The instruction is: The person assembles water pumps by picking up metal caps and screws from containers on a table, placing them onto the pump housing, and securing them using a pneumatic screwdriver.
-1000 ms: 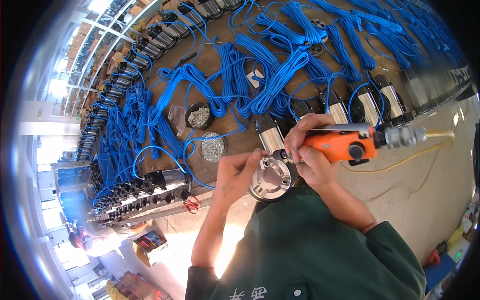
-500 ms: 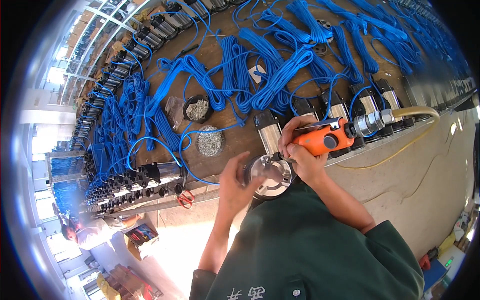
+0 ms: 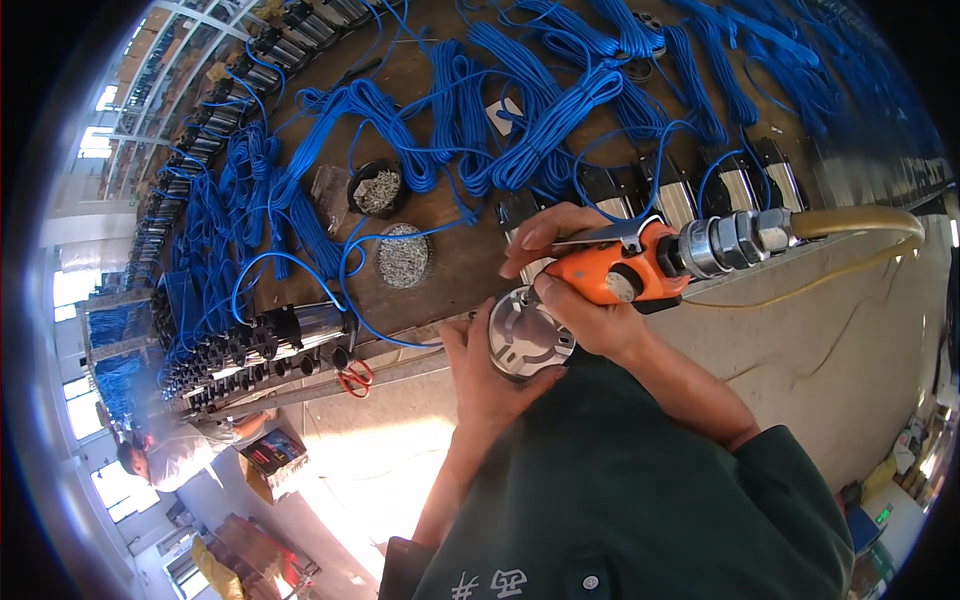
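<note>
Just in front of my body, a round silver metal cylinder end (image 3: 525,345) with curved slots in its face points up at me. My left hand (image 3: 485,375) is wrapped around its left and near side, thumb along the near rim. In my right hand (image 3: 590,312) is an orange air screwdriver (image 3: 610,274), held sideways with its metal coupling and yellowish hose (image 3: 865,225) leading off right. The tool's tip end is over the far edge of the cylinder; my fingers hide most of it, so contact cannot be made out.
Bundles of blue cable (image 3: 560,125) cover the workbench (image 3: 455,285). A dish of small metal parts (image 3: 404,256) and a black bowl (image 3: 378,190) stand left of centre. Silver motors (image 3: 735,190) line the right edge. Red-handled scissors (image 3: 355,378) hang at the front edge. Another person (image 3: 180,455) is at far left.
My left hand, blurred and loose beside the cylinder before, has closed around its rim. My right hand has shifted with the air screwdriver, its tip now nearer the far edge. The whole view has moved slightly.
</note>
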Action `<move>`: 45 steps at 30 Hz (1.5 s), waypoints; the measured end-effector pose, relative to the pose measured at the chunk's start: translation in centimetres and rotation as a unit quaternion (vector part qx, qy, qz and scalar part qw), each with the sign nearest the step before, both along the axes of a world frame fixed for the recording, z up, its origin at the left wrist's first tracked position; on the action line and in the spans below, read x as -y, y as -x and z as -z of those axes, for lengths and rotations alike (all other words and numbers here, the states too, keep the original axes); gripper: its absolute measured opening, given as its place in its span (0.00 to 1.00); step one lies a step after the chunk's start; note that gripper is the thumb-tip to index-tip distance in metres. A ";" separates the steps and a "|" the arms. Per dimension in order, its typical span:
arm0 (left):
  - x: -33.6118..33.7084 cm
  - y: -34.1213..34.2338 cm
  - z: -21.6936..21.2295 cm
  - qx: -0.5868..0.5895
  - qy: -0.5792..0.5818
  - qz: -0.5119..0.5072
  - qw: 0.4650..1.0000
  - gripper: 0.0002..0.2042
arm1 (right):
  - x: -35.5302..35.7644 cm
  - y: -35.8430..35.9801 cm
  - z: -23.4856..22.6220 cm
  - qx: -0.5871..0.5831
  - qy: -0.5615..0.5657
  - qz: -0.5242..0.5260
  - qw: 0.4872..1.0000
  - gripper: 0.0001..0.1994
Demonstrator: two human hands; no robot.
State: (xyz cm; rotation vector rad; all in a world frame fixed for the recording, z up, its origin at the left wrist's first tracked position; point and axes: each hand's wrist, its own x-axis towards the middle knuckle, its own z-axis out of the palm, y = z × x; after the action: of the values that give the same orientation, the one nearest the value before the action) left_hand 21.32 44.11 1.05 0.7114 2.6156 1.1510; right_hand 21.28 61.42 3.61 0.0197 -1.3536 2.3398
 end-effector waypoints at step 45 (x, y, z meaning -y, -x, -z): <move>3.3 -1.2 -2.9 0.474 -0.450 -0.240 0.717 0.10 | 2.5 -2.6 -3.8 -0.086 0.036 -0.051 0.994 0.17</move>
State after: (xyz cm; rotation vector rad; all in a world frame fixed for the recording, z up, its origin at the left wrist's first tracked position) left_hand 22.53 40.79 3.97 -0.4810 1.2556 2.1753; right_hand 23.87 58.94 7.44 0.2675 -1.2088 2.4067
